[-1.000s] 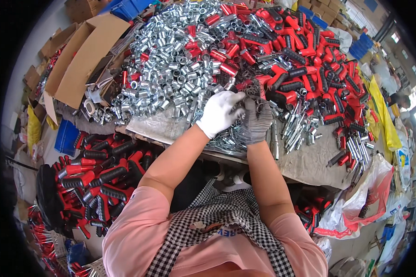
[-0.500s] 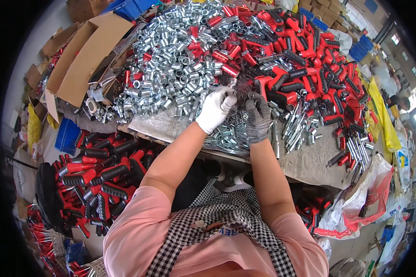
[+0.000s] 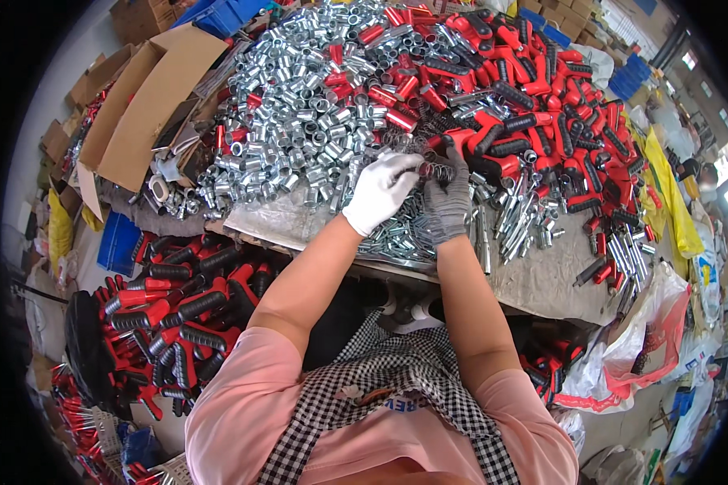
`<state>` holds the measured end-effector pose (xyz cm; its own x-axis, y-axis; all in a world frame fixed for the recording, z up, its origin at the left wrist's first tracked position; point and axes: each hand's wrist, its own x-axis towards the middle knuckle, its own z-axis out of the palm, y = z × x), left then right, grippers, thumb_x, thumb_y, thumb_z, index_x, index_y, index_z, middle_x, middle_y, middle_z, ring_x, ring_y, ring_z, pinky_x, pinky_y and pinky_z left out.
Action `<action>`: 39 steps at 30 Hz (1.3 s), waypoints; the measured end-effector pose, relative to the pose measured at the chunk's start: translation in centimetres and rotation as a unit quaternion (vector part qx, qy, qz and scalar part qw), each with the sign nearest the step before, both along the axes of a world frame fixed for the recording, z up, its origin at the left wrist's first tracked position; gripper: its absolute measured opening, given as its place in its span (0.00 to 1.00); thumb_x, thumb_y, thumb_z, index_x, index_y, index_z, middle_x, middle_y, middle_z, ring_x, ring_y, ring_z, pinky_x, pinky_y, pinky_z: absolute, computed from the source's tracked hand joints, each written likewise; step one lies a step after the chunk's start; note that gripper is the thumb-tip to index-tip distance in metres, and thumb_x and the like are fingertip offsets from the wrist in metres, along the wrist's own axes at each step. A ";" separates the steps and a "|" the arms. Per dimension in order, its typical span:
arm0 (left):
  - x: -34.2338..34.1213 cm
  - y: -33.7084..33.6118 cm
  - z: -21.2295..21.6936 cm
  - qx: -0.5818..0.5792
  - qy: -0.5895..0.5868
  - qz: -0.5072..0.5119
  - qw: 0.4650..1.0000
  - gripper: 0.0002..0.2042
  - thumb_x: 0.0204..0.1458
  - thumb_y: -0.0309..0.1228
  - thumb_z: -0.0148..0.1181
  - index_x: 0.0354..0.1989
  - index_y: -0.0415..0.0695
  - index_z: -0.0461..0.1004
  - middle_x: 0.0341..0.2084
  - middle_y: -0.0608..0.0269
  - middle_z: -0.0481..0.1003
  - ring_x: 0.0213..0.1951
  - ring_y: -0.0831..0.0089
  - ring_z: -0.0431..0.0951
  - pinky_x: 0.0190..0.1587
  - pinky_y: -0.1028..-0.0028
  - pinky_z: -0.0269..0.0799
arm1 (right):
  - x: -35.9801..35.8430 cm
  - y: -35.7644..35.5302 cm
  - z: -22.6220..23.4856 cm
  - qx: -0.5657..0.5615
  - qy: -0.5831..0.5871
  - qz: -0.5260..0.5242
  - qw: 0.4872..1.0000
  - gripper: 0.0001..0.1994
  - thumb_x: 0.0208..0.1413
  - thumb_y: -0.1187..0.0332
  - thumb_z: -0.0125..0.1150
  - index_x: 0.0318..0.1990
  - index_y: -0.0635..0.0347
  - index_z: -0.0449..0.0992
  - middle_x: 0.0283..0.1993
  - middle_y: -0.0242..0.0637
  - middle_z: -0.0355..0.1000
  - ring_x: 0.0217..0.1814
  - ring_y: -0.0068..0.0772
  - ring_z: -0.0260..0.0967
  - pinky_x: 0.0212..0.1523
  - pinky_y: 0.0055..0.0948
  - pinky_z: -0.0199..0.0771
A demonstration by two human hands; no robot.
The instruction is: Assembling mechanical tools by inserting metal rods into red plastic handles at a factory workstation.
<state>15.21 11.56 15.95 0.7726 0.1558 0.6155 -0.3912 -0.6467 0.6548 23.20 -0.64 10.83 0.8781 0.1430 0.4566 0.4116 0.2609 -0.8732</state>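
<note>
My left hand (image 3: 382, 191), in a white glove, is pinched closed at the left end of a dark coil spring (image 3: 438, 171). My right hand (image 3: 447, 204), in a grey glove, curls its fingers and thumb round the spring's other end. The spring lies sideways between both hands. More loose coil springs (image 3: 403, 144) are heaped just beyond the fingertips. Under the hands is a pile of small silver metal pins (image 3: 392, 234), partly covered by the gloves.
Silver metal sleeves (image 3: 299, 121) pile up at the left, some red ones among them. Red-and-black handles (image 3: 534, 121) are heaped at the right. Steel rods (image 3: 510, 214) lie beside my right hand. More handles (image 3: 186, 307) fill the space below left, near a cardboard box (image 3: 150, 105).
My hands have turned and drawn slightly apart, and the coil spring now shows between them. The right fingers, blurred over the dark springs before, have come into clear view.
</note>
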 end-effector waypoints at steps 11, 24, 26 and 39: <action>0.6 1.2 -1.5 -0.172 0.026 -0.041 0.984 0.16 0.55 0.19 0.43 0.50 0.37 0.74 0.40 0.55 0.77 0.39 0.71 0.79 0.44 0.75 0.73 | -0.5 -1.2 1.0 0.150 0.170 0.167 0.960 0.16 0.61 0.68 0.57 0.55 0.62 0.72 0.43 0.37 0.75 0.34 0.25 0.73 0.33 0.28 0.76; -3.8 1.6 1.1 -0.567 0.357 -0.337 0.662 0.27 0.61 0.57 0.46 0.23 0.44 0.66 0.06 0.71 0.56 0.05 0.79 0.51 0.10 0.76 0.45 | -3.5 -5.5 8.0 -0.196 -0.389 -0.078 0.897 0.14 0.50 0.83 0.58 0.43 0.57 0.77 0.44 0.42 0.75 0.44 0.41 0.74 0.45 0.32 0.75; -4.8 1.0 2.0 -0.551 0.400 -0.365 0.635 0.26 0.62 0.56 0.43 0.26 0.45 0.68 0.07 0.73 0.55 0.06 0.79 0.50 0.10 0.77 0.46 | -3.9 -6.2 7.7 -0.203 -0.430 -0.108 0.873 0.14 0.49 0.82 0.57 0.44 0.56 0.77 0.45 0.42 0.75 0.44 0.45 0.74 0.46 0.34 0.75; -7.3 -1.3 3.9 0.182 -0.108 -0.057 0.976 0.22 0.38 0.19 0.67 0.45 0.40 0.70 0.42 0.53 0.72 0.42 0.52 0.75 0.44 0.63 0.74 | -6.7 -9.7 7.2 -0.324 -0.178 0.153 0.917 0.24 0.49 0.63 0.71 0.52 0.65 0.74 0.37 0.36 0.74 0.34 0.25 0.71 0.39 0.27 0.73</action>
